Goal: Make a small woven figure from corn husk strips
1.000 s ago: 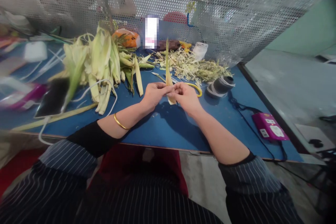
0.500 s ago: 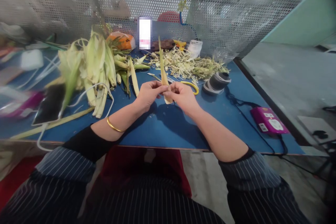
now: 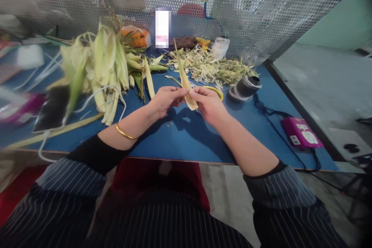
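A pale yellow-green corn husk (image 3: 182, 71) stands between my hands, its narrow tip pointing up and away from me and its wide end toward me. My left hand (image 3: 167, 100) pinches the husk's left edge between thumb and fingers. On the other edge, my right hand (image 3: 209, 102) pinches it the same way, close to the left fingertips. Behind my right hand lie yellow-handled scissors (image 3: 216, 91), partly hidden by the hand and the husk. A heap of whole husks (image 3: 109, 66) lies to the left of my hands.
Shredded husk scraps (image 3: 200, 64) are piled at the back. A black spool (image 3: 245, 88) stands on the blue table (image 3: 186, 143), right of the scissors. Further right is a purple box (image 3: 302, 132) with black cords. A phone (image 3: 52, 106) with a white cable lies at the left.
The husk has turned so its wide, flatter lower end shows more. My hands still pinch it, with the right fingers slightly higher on it. The whole view has shifted a little.
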Demonstrator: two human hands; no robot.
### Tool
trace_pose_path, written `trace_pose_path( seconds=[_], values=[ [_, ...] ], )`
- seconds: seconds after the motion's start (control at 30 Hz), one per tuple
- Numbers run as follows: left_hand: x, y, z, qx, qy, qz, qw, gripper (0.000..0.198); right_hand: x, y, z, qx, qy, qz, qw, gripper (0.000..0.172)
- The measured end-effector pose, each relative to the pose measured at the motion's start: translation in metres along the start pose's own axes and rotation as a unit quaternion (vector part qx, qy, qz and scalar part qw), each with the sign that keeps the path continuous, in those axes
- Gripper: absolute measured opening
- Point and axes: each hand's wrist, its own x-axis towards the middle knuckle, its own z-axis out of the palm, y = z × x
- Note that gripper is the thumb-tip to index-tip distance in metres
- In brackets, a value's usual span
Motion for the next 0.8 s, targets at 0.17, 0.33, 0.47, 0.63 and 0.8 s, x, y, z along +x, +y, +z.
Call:
trace_pose_path(
  seconds=[0.17,0.33,0.47,0.63,0.8],
  values=[
    [-0.0014,0.0027,0.0002,-0.003,0.002,0.01,1.0,0.022,0.0008,0.0007,-0.0011,-0.03,0.04,-0.02,0.999,0.024],
    [-0.0011,0.0027,0.0006,0.066,0.029,0.087,0.994,0.017,-0.0006,-0.0031,0.0013,-0.167,0.1,-0.11,0.975,0.015],
    [-0.0004,0.0022,0.0016,0.123,0.056,0.126,0.983,0.016,-0.0016,-0.0068,0.0004,-0.25,0.095,-0.12,0.956,0.014],
    [-0.0007,0.0005,0.0028,0.185,0.083,0.154,0.967,0.017,-0.0004,-0.0043,-0.0015,-0.297,0.089,-0.148,0.939,0.013],
    [0.0004,-0.0046,0.0025,0.193,0.091,0.17,0.962,0.017,0.0011,0.0012,-0.0006,-0.275,0.111,-0.152,0.943,0.01]
  ],
)
